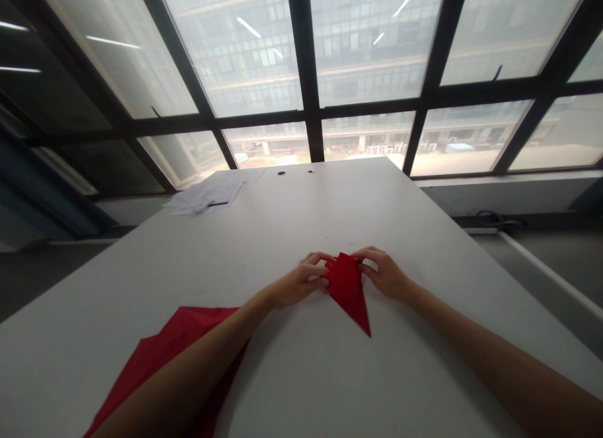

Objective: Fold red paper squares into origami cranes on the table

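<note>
A small folded piece of red paper [347,279] lies between my hands on the white table, its long point toward me and to the right. My left hand [304,279] grips its left edge, fingers bent, fingertips on the upper left folds. On the other side my right hand [384,273] pinches the upper right edge between thumb and fingers. The parts of the paper under the fingertips are hidden. Beneath my left forearm lie larger red sheets [188,325], partly covered by the arm.
White papers [211,190] with a dark pen-like item [218,203] on them lie at the table's far left. Two small round holes [281,173] show near the far edge of the white table [320,205]. Large framed windows [367,48] stand behind it.
</note>
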{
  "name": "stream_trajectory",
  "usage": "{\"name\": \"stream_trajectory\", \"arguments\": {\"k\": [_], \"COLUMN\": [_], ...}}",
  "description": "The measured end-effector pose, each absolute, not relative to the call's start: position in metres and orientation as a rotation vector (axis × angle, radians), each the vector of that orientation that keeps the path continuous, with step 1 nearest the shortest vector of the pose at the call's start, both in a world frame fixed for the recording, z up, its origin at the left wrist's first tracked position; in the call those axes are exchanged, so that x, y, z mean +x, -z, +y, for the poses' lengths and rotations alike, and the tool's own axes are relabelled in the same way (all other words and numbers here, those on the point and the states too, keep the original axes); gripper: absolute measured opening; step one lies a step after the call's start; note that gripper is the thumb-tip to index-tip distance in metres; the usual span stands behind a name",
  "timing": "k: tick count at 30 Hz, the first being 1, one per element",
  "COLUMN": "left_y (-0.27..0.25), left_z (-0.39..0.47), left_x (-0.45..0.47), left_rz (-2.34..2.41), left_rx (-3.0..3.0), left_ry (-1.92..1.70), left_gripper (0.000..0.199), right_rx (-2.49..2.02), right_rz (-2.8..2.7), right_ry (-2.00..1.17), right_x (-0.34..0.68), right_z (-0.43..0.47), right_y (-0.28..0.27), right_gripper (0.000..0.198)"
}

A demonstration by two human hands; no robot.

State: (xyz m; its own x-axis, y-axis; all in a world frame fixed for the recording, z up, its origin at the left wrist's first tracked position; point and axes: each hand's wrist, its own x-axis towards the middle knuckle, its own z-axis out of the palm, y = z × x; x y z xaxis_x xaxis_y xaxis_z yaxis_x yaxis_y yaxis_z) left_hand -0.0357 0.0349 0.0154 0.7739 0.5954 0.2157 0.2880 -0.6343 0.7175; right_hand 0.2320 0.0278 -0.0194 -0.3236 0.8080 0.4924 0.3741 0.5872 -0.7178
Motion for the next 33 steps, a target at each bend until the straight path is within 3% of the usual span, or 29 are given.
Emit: {"name": "stream_trajectory", "arguments": {"k": [8,19,27,30,33], "left_y": [-0.017,-0.007,-0.004,-0.002,-0.001], "left_z": [0.032,0.017,0.019,0.021,0.019], "left_x": [-0.031,-0.010,-0.007,-0.008,-0.009], "left_rz": [0.653,0.773,0.798,0.840,0.878], "left_rx": [2.431,2.606,2.485,2.412,2.392], "left_ry": [-0.522,-0.596,-0.648,-0.704,-0.806], "left_gripper": [0.030,0.018,0.020,0.009,0.010], "right_rx": [-0.921,-0.905,-1.057,-1.119,-1.097], "right_rz": [-2.002,-2.069,-2.049,-1.998,-2.035], "right_ry": [-0.588,-0.414,-0.387,-0.375,-0.408], "right_x": [0.230,0.224,0.222,0.225,0.230], "right_z": [0.029,0.022,0.017,0.019,0.021], "right_y": [0.020,0.021,0.015,0.014,0.016], "right_gripper": [0.026,0.024,0.022,0.016,0.015]}}
